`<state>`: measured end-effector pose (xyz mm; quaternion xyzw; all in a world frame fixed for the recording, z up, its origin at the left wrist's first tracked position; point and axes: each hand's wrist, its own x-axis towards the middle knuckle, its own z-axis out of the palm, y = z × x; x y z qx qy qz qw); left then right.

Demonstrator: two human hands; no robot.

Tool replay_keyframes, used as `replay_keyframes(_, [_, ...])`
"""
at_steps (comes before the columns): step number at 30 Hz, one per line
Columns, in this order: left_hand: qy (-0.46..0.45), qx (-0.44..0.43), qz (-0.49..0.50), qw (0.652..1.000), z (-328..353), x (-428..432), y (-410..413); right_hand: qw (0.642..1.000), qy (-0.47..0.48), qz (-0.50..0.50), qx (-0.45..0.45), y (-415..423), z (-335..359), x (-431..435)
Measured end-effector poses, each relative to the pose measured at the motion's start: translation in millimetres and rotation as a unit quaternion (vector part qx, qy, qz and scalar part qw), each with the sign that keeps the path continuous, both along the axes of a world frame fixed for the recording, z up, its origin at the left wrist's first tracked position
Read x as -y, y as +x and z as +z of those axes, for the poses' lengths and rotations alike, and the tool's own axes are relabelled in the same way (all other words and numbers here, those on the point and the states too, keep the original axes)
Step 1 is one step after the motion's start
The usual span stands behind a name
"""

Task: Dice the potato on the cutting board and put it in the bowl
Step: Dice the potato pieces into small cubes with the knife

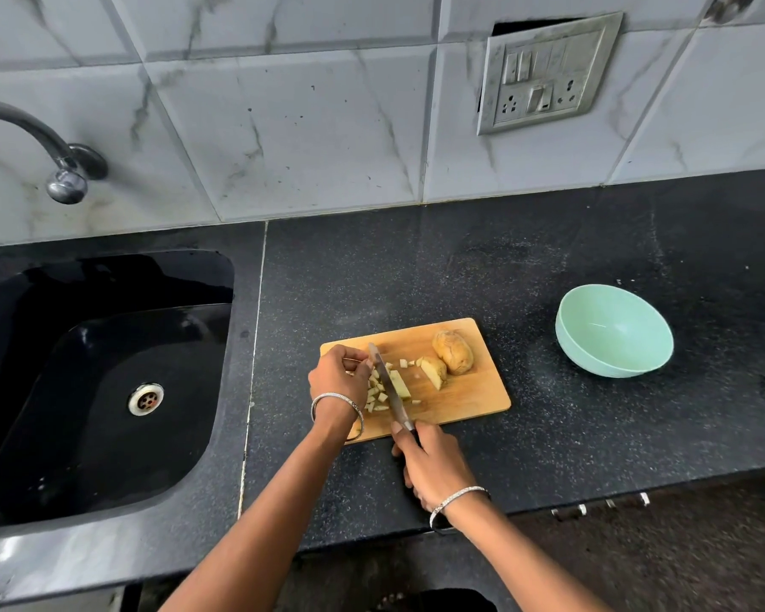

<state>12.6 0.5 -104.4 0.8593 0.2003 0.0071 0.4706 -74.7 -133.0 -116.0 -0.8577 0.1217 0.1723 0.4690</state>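
Observation:
A wooden cutting board [469, 390] lies on the black counter. On its far right sit a large uncut potato piece [453, 351] and a smaller wedge [433, 372]. Several small diced bits [378, 393] lie at the board's left, with a longer strip [399, 384] beside the blade. My right hand [431, 468] grips the handle of a knife [387, 382], whose blade runs across the potato strips. My left hand [339, 375] has its fingers curled at the blade's left side, over the strips; what it pinches is hidden. The mint green bowl [613, 331] stands empty to the right of the board.
A black sink [102, 382] with a metal drain lies to the left, with a tap [40, 143] above it. A switch and socket plate [546, 75] hangs on the tiled wall. The counter's front edge runs just below my right wrist.

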Motion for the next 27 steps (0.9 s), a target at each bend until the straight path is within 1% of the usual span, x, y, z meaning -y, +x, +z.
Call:
replay_keyframes(8, [-0.004, -0.003, 0.015, 1.000, -2, 2, 0, 1.000, 0.019, -0.003, -0.010, -3, 6, 0])
replay_keyframes(14, [0.000, -0.001, -0.001, 1.000, 0, 2, 0, 0.998, -0.047, 0.037, -0.015, 2, 4, -1])
replay_keyframes(17, [0.003, 0.005, 0.008, 1.000, 3, 0, 0, 0.993, -0.103, 0.059, -0.016, 3, 4, -2])
replay_keyframes(19, [0.004, 0.014, 0.015, 1.000, 7, -3, 2, 0.990, -0.120, 0.067, -0.017, 4, 6, -2])
replay_keyframes(22, [0.026, 0.005, -0.011, 1.000, 10, -9, 5, 0.990, -0.125, 0.071, 0.007, 5, 10, 3])
replay_keyframes(24, [0.038, -0.002, -0.033, 0.999, 10, -11, 5, 0.989, -0.133, 0.051, 0.037, 5, 15, 10])
replay_keyframes(27, [0.049, -0.004, -0.037, 0.998, 12, -14, 6, 0.981, -0.182, 0.038, 0.054, 4, 22, 23])
